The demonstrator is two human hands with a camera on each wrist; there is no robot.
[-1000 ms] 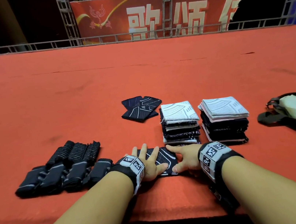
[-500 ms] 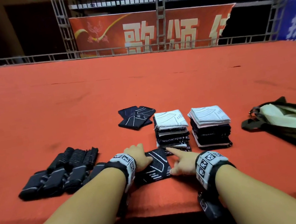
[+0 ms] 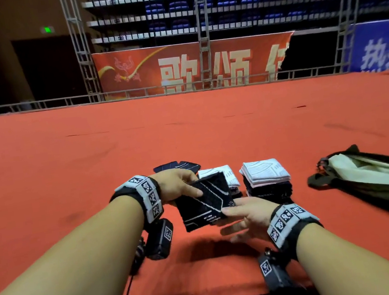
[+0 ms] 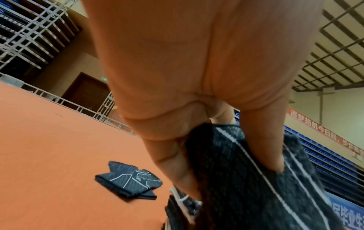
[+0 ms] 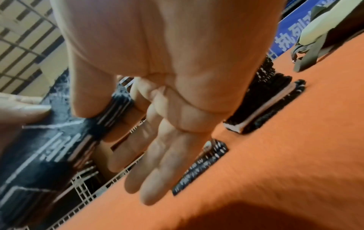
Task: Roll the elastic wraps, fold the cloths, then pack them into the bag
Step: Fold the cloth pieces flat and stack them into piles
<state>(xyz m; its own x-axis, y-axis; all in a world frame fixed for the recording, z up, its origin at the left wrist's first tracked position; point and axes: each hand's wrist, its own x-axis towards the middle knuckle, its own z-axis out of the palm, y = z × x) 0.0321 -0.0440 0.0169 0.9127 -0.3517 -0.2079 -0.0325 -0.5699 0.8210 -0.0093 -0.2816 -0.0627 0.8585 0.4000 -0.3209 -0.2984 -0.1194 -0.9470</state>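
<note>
the folded cloth [image 3: 202,201] held up is a black knit, matt and finely ribbed, with thin white woven lines. the stacks at 1 o'clock [image 3: 266,179] are soft matt towelling, white on top, dark below with fuzzy edges. the table cover [image 3: 65,166] is matt orange felt, slightly napped. the bag [image 3: 383,182] at 3 o'clock is dull olive fabric with a pale cloth lining. the railing [image 3: 55,102] at 12 o'clock looks like grey painted metal.

Ahead of you, the red banner [image 3: 191,65] behind the railing shows large pale characters "歌颂", with a third cut off at its torn edge. To your right, the blue banner [image 3: 383,48] reads "热烈". The wristband markers [image 3: 149,195] carry only coded squares.
</note>
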